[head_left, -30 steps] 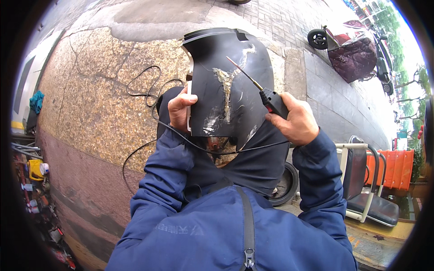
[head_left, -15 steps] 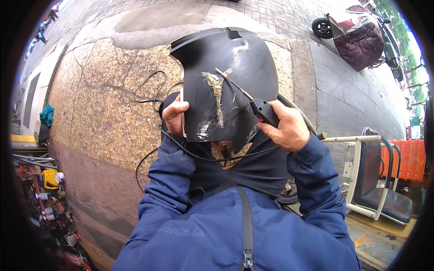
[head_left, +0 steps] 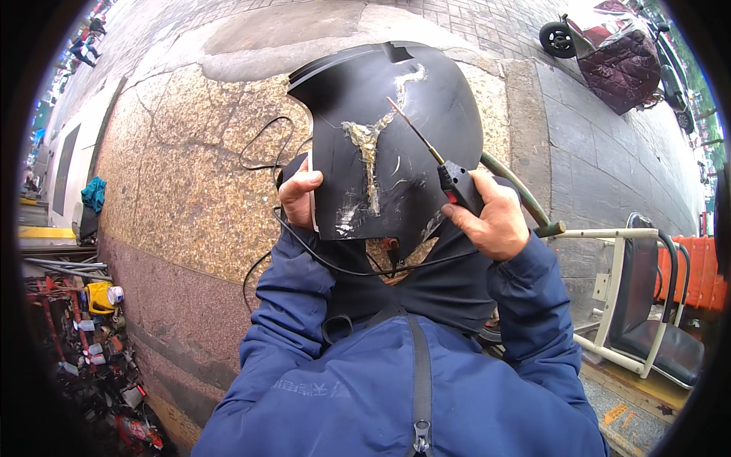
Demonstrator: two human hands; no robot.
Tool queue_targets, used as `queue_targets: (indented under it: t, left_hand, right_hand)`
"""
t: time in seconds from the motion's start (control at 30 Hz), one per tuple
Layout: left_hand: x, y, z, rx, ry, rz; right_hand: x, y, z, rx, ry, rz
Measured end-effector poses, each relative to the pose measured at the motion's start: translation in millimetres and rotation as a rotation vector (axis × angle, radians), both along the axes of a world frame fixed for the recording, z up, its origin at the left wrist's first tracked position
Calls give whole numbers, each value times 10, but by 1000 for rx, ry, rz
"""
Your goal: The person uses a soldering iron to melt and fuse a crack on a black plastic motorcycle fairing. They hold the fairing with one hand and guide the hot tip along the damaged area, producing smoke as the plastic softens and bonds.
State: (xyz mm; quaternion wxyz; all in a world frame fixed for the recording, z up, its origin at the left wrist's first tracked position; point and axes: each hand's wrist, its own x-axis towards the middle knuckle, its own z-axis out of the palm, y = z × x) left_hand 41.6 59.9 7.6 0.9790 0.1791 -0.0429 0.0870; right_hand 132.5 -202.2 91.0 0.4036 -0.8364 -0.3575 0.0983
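Observation:
A curved black plastic panel (head_left: 434,137), like a scooter body part, rests across my lap. A rough, pale-brown seam (head_left: 367,145) of melted-looking material branches over its face, and whitish scuffs mark its lower edge. My left hand (head_left: 299,194) is closed on the panel's left edge, thumb in front and the other fingers hidden behind. In my right hand (head_left: 493,217) is a corded soldering iron (head_left: 457,185) with a black handle and a red switch. Its thin metal tip points up and left near the upper branch of the seam; whether it touches cannot be made out.
A black cord (head_left: 354,272) crosses my lap below the panel. Right of me stand a metal-framed chair (head_left: 647,327) and an orange barrier (head_left: 689,270). Tools and scraps (head_left: 99,365) crowd the lower left. A scooter with a quilted maroon cover (head_left: 620,72) is parked far right.
The soldering iron's tip has shifted up and right, from the seam's fork toward its upper branch. My left hand keeps its hold on the panel. The whole view has shifted slightly.

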Motion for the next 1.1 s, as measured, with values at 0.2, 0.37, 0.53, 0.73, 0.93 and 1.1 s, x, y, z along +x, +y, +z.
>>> queue_targets:
  t: [0.2, 0.37, 0.53, 0.73, 0.93, 1.1]
  left_hand:
    - [14, 66, -82, 60, -36, -62]
    - [-24, 33, -76, 41, 4, -21]
    - [-27, -5, -17, 54, 0, -12]
    - [-52, -17, -20, 43, 27, -40]
    - [-48, -3, -39, 11, 11, -54]
    - [-53, -24, -45, -6, -10, -27]
  right_hand:
    - [-103, -28, -95, 73, 108, 2]
    - [-125, -59, -195, 76, 182, -50]
    - [-32, -92, -234, 34, 167, -114]
    - [76, -12, -161, -58, 162, -113]
    - [20, -10, -102, -54, 198, -37]
    - [-70, -16, -156, 78, 221, -80]
